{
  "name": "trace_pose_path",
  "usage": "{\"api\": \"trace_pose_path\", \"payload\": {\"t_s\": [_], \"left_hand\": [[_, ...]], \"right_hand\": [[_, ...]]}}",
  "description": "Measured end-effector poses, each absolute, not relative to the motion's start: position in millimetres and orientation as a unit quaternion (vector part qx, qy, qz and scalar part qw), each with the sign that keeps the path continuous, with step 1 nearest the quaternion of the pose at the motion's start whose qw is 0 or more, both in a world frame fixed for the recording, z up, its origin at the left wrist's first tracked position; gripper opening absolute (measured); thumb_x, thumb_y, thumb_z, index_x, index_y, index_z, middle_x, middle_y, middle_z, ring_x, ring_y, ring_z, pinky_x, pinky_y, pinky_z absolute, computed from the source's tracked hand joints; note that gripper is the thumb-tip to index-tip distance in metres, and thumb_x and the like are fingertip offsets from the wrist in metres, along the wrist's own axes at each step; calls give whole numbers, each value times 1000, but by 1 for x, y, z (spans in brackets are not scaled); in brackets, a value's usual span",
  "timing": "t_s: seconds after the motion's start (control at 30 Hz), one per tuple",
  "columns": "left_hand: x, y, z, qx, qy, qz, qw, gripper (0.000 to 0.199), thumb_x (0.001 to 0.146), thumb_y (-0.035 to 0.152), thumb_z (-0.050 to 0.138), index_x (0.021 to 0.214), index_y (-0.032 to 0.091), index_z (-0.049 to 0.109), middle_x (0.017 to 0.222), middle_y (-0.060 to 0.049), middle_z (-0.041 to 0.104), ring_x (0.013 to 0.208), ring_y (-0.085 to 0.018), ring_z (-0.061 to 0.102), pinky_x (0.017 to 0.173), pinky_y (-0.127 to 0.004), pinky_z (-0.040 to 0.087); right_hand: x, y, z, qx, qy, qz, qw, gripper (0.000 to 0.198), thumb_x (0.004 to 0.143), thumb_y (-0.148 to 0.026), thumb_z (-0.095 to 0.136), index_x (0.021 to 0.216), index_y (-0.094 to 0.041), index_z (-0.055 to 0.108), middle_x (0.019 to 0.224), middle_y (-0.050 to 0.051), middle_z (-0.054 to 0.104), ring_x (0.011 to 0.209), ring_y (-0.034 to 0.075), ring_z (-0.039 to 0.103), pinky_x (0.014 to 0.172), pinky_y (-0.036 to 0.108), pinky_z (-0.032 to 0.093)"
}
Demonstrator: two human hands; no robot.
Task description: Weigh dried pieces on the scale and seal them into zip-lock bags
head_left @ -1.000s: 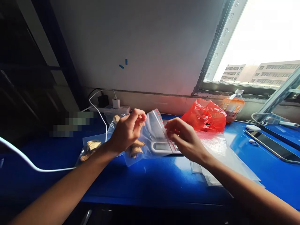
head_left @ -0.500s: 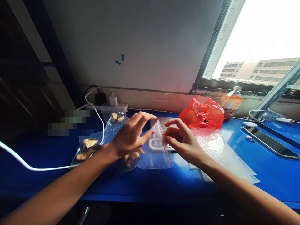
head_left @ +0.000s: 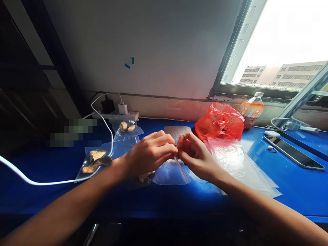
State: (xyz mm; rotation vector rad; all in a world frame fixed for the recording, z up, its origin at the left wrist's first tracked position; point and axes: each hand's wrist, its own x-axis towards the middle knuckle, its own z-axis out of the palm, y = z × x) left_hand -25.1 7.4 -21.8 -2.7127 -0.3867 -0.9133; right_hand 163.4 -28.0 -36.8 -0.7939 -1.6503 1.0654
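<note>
The left hand (head_left: 153,153) and the right hand (head_left: 196,158) meet over a glossy blue tabletop (head_left: 176,205), their fingertips close together. Both are closed, thumb towards fingers, at the upper corner of a flat clear plastic zip bag (head_left: 167,173); the fingers cover the exact spot, but both appear to be pinching its zip edge. The zip bag spreads below the hands in the middle of the tabletop, with that edge slanting down to the right. Just behind the fingers is a square silver-grey metal plate (head_left: 176,131), partly hidden by them.

Below the left hand, beside the zip bag's left side, some tan dried pieces (head_left: 146,176) show. Farther left, a clear bag of tan and brown dried pieces (head_left: 96,160) lies near the left forearm, with a thick white cable (head_left: 33,181) running over it. Towards the wall, a smaller clear bag with two pale pieces (head_left: 127,127) rests in front of a white charger (head_left: 122,108).

A stack of flat translucent bags (head_left: 230,157) lies beside the right hand, with a crumpled red plastic bag (head_left: 220,119) behind it. A white-capped bottle with orange contents (head_left: 252,111) stands near the window, and a black-screened phone (head_left: 294,153) lies at far right.
</note>
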Motion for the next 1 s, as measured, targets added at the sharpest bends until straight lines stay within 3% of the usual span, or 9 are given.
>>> {"api": "trace_pose_path", "payload": {"t_s": [0.3, 0.6, 0.77, 1.0], "left_hand": [[-20, 7, -22, -937, -120, -290, 152, 24, 95, 11, 41, 80, 18, 58, 86, -4, 68, 77, -15, 55, 73, -27, 48], [-23, 9, -23, -936, -111, -291, 166, 18, 91, 5, 44, 84, 16, 57, 85, -5, 68, 80, -17, 58, 74, -29, 49], [-24, 10, -25, -935, -103, -302, 153, 14, 95, 13, 47, 89, 15, 59, 84, -5, 68, 79, -16, 57, 75, -29, 49], [-26, 8, -21, -932, -133, -298, 158, 19, 96, 16, 47, 86, 16, 63, 84, -5, 67, 76, -16, 55, 70, -27, 47]], "right_hand": [[159, -26, -37, -409, -677, 379, 480, 8, 68, -16, 53, 67, -19, 46, 63, -5, 43, 59, 8, 38, 51, 22, 29], [166, -21, -32, -430, -678, 350, 481, 4, 65, -16, 48, 62, -19, 45, 57, -6, 40, 53, 7, 35, 48, 22, 24], [170, -18, -35, -422, -705, 345, 454, 4, 71, -16, 49, 68, -18, 52, 58, -6, 42, 54, 7, 36, 49, 22, 25], [169, -28, -33, -411, -760, 302, 402, 10, 85, -23, 51, 83, -17, 59, 75, 0, 58, 69, 11, 51, 60, 23, 38]]}}
